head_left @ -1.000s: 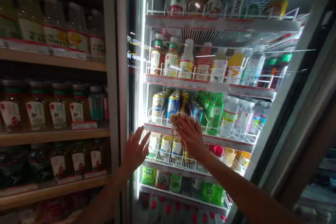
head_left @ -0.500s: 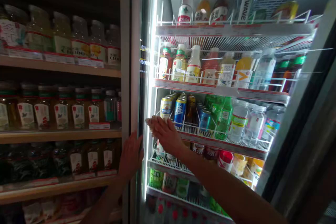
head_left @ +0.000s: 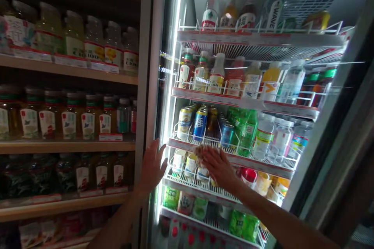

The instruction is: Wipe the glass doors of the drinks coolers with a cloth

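My right hand (head_left: 217, 165) presses a crumpled light-brown cloth (head_left: 201, 151) flat against the glass of the lit drinks cooler, in front of the shelf edge below the cans. Its fingers lie over the cloth and point left. My left hand (head_left: 153, 167) rests at the cooler's left frame (head_left: 147, 113), fingers spread and nothing held. Behind the glass stand a blue can (head_left: 200, 124), a white and yellow can (head_left: 184, 122) and green bottles (head_left: 247, 132).
Wooden shelves (head_left: 70, 146) with rows of tea bottles (head_left: 68, 120) fill the left side. Upper cooler shelves (head_left: 257, 39) hold bottles. At the right runs a dark door frame (head_left: 336, 124).
My right hand and the cloth have moved right and down across the glass. My left hand has shifted slightly right, and the view has tilted a little.
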Action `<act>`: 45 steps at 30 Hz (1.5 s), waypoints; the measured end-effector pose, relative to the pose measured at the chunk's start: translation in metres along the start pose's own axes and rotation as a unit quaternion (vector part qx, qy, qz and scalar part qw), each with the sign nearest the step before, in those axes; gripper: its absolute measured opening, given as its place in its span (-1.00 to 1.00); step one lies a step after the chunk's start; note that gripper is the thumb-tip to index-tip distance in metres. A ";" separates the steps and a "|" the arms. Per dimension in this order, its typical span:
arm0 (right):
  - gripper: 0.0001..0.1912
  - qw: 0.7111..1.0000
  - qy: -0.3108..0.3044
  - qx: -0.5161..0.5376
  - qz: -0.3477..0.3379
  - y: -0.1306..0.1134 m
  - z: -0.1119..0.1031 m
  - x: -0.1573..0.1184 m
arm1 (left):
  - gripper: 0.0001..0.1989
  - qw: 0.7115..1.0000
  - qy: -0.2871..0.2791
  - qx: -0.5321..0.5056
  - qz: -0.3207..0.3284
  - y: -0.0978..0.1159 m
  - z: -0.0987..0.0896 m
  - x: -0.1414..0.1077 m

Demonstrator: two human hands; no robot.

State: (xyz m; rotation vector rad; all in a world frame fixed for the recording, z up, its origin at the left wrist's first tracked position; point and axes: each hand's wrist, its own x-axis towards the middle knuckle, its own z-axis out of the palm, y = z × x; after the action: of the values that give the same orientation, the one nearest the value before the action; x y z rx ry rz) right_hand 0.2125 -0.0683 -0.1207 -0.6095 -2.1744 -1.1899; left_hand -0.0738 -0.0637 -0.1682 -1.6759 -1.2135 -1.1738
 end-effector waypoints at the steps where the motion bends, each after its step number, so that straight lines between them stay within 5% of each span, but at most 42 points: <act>1: -0.61 1.000 -0.011 0.000 -0.029 -0.002 -0.002 -0.015 | -0.43 1.000 0.005 -0.007 0.001 0.007 0.003 0.006; 4: -0.66 0.999 -0.025 -0.007 -0.037 0.001 -0.011 -0.043 | -0.40 1.000 0.013 -0.028 0.005 0.024 0.012 0.022; 10: -0.70 0.992 0.030 -0.036 0.116 0.030 -0.032 -0.065 | -0.36 0.997 0.036 -0.061 -0.003 0.046 0.026 0.035; 15: -0.71 0.999 -0.029 -0.005 0.034 0.003 -0.027 -0.111 | -0.33 0.998 0.037 -0.050 0.003 0.045 0.030 0.033; 23: -0.76 0.978 0.049 -0.080 0.185 0.043 -0.049 -0.100 | -0.31 0.999 0.038 -0.035 0.004 0.043 0.030 0.033; 29: -0.71 0.990 -0.011 -0.045 0.130 0.021 -0.047 -0.147 | -0.32 0.998 0.039 -0.044 0.013 0.042 0.031 0.033; 35: -0.53 0.955 0.073 -0.141 0.252 0.080 -0.081 -0.131 | -0.33 0.998 0.041 -0.055 -0.003 0.047 0.032 0.033; 41: -0.55 0.970 0.012 -0.111 0.218 0.040 -0.072 -0.184 | -0.31 0.996 0.029 -0.079 -0.017 0.050 0.027 0.035; 45: -0.50 0.950 0.066 -0.147 0.267 0.066 -0.081 -0.175 | -0.31 0.996 0.035 -0.080 -0.019 0.051 0.028 0.036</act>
State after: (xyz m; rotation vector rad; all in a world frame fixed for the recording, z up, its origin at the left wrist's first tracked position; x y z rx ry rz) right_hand 0.4030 -0.1250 -0.1649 -1.1243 -1.5798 -1.2086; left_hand -0.0137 -0.0421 -0.1454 -1.7195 -1.1391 -1.3725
